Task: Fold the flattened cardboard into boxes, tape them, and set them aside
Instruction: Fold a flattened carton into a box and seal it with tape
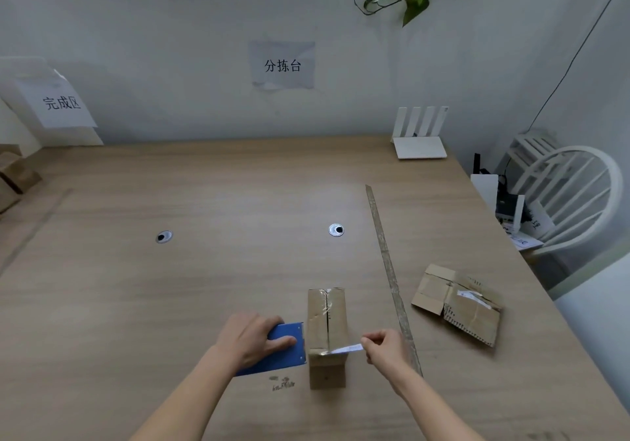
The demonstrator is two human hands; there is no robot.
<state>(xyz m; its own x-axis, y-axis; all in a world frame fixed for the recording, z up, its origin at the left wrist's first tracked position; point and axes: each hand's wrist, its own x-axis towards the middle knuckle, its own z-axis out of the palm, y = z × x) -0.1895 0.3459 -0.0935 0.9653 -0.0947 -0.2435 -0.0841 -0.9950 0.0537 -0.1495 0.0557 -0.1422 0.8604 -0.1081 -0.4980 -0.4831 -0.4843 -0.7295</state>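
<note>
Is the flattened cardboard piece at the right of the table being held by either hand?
No: the flattened cardboard lies untouched, while the left hand holds the blue tape dispenser and the right hand pinches the tape.

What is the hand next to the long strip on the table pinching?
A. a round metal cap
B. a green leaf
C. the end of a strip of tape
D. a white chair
C: the right hand pinches the free end of the tape, which runs across the top of the folded box, while the left hand holds the blue tape dispenser.
</note>
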